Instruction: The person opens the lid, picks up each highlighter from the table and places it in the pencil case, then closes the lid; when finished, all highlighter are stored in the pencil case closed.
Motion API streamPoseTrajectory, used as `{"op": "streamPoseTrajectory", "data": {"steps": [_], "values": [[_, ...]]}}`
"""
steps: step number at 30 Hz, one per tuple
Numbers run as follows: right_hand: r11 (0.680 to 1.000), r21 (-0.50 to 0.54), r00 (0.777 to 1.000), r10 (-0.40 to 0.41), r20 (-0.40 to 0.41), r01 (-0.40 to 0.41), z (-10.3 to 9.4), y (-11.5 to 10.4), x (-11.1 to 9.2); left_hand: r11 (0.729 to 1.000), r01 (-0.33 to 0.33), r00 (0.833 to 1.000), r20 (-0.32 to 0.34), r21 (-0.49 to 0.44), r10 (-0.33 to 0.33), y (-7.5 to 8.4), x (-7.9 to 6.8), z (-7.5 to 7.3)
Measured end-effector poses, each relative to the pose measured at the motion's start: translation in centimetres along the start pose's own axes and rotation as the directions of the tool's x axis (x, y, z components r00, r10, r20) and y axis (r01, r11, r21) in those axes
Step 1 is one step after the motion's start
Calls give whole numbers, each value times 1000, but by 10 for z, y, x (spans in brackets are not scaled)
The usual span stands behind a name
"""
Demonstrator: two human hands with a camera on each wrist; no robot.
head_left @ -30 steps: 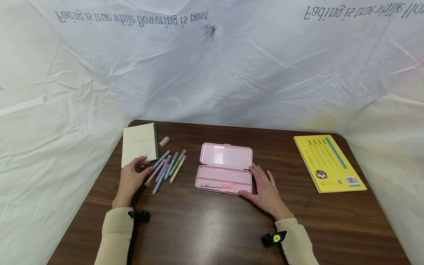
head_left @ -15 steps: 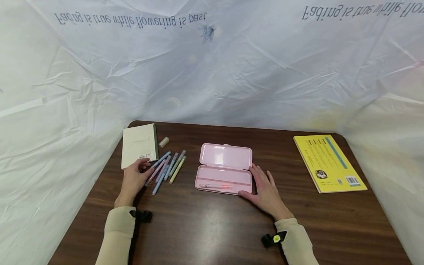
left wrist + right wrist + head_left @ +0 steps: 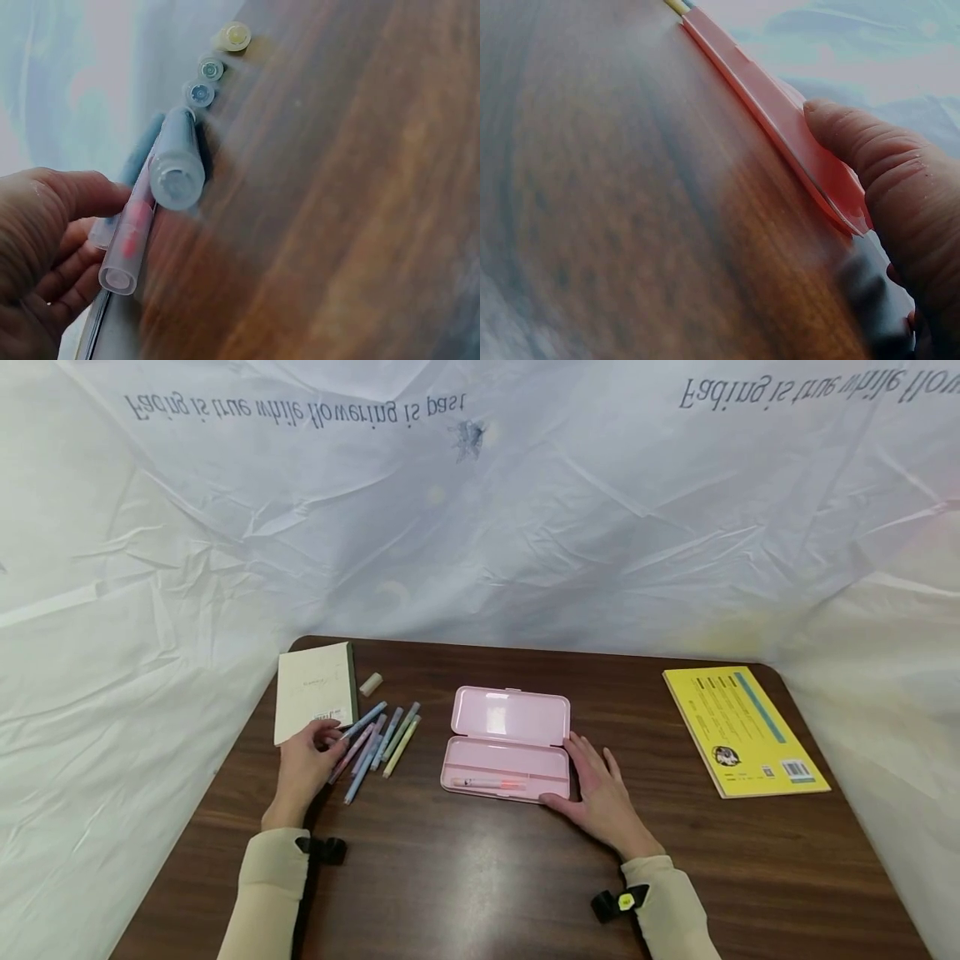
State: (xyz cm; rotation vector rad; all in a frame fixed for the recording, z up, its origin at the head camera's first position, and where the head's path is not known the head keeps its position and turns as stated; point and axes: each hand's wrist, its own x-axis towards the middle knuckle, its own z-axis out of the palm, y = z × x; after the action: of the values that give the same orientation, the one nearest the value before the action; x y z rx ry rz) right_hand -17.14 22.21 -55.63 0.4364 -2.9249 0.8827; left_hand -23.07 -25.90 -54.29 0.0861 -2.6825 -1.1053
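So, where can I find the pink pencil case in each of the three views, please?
Head: the pink pencil case lies open near the centre, the right hand at its right end.
Left wrist: not in this picture.
Right wrist: upper right, slanting down to the thumb.
Shared landmark: the brown table.

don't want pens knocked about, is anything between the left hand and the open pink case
Yes: several pens lie on the table between the left hand and the pink case, the yellow pen nearest the case. Past that pen, nothing visible stands in the way.
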Motion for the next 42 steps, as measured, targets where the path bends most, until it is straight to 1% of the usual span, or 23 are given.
{"op": "streamPoseTrajectory", "data": {"steps": [4,8,12,15,19,21,24,26,32,35,38,42], "values": [[1000,-1,1000,-2,-5,2,1,0,0,999,-31,999,-45,-27,30,4,0,1],[1000,-10,999,-20,-28,19,2,0,0,997,-70,996,-57,-39,67,11,0,2],[1000,-11,999,-28,-43,28,3,0,-1,991,-117,993,-28,-58,116,24,-2,5],[1000,-11,999,-24,-42,23,3,0,-1,980,-173,984,20,-94,176,35,-4,9],[1000,-13,999,-18,-29,17,1,-1,0,959,-238,964,81,-155,253,51,-7,17],[1000,-15,1000,-16,-23,16,1,-1,0,951,-258,955,106,-171,278,59,-9,22],[1000,-18,1000,-14,-20,14,1,-1,0,942,-291,940,136,-165,314,71,-12,30],[1000,-18,1000,-12,-17,11,0,0,0,939,-300,931,163,-169,327,78,-15,36],[1000,-13,1000,-8,-13,8,0,0,1,918,-329,900,221,-222,376,95,-21,47],[1000,-14,1000,-8,-14,8,0,0,1,905,-359,880,240,-227,410,99,-23,53],[1000,-12,1000,-14,-24,13,1,1,1,902,-376,862,276,-213,425,104,-25,57],[1000,-11,999,-26,-45,26,1,0,0,904,-372,834,352,-212,426,112,-27,60]]}}
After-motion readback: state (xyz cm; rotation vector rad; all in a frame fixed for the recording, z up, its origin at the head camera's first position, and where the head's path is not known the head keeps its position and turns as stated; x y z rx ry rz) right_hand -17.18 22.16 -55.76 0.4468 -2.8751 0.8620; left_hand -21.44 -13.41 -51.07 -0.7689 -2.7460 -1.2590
